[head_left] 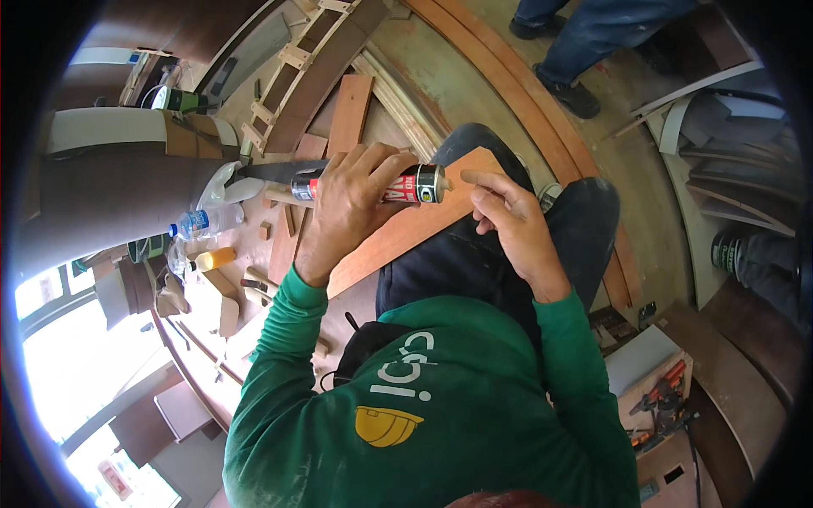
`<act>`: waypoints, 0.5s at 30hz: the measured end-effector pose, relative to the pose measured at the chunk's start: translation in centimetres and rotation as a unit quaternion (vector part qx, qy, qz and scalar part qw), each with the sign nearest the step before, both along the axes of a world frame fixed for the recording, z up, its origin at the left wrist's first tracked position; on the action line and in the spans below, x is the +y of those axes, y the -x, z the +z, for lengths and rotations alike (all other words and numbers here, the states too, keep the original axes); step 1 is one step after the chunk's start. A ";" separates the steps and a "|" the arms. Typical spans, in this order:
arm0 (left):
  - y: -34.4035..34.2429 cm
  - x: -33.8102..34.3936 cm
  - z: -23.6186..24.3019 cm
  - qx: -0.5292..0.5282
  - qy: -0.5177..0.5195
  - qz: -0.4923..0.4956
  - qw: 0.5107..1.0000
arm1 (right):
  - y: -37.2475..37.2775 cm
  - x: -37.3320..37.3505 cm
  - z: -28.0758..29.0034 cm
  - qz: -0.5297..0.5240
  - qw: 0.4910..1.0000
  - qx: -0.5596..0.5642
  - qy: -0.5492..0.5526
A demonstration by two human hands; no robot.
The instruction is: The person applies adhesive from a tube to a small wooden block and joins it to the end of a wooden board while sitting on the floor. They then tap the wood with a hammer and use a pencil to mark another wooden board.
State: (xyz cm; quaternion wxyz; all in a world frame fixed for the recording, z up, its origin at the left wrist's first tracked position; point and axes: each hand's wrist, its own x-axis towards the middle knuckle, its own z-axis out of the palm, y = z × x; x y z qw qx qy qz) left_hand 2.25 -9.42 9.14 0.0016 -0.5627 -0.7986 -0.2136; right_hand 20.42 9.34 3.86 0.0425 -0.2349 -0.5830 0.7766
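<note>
My left hand (pixel 360 186) is wrapped round a black and red adhesive cartridge (pixel 426 184), held roughly level above my lap. Its tapered tip points right. Close to that tip is my right hand (pixel 512 216), index finger stretched toward it and the other fingers partly curled; nothing shows in its grasp. I cannot tell whether the fingertip touches the tip. Beneath both hands a reddish-brown wooden board (pixel 385 254) lies slanted across my thighs, its angled end at the far right and part of it hidden by the left hand and cartridge.
A water bottle (pixel 196 223), an orange-yellow bottle (pixel 215 259) and wood offcuts lie at left. Long curved wooden strips (pixel 542 118) run along the right. Another person's legs (pixel 584 42) stand at the far right. A box of tools (pixel 660 394) sits at the lower right.
</note>
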 end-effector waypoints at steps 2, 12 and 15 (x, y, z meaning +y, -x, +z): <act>0.1 0.4 0.0 0.036 -0.018 0.003 0.999 | -0.5 0.1 0.0 -0.010 0.997 0.018 0.077; 0.0 1.0 -0.7 0.111 -0.024 -0.012 0.993 | -1.3 -0.5 0.5 -0.018 0.991 0.013 0.130; -0.2 1.2 -0.2 0.110 -0.009 -0.008 0.994 | -0.6 -0.8 0.4 -0.032 0.997 0.015 0.071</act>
